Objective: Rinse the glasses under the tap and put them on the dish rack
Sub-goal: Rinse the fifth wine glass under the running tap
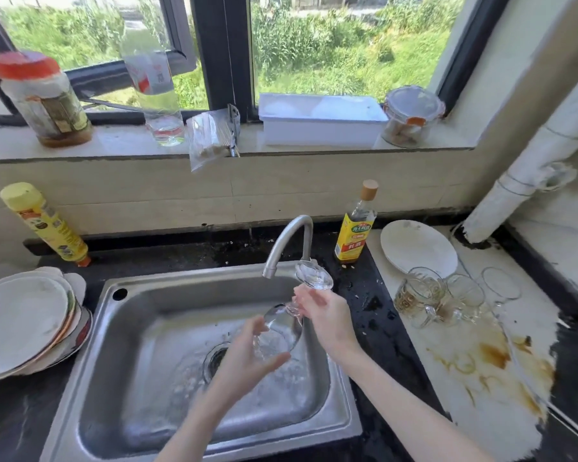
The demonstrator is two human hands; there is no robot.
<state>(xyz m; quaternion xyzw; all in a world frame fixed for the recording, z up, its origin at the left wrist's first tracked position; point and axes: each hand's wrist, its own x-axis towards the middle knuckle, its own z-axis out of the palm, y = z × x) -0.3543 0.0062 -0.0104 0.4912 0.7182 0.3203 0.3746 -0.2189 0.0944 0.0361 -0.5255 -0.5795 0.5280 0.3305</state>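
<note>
You are mid-rinse — your left hand (247,353) cups the bowl of the stemmed glass (282,326) over the sink (131,328), your right hand (324,315) pinches its stem below the tap (289,241). Next, carry it to the rack — none is in view.

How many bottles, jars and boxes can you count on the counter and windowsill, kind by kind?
Bottles: 3
Jars: 2
Box: 1
Total: 6
</note>
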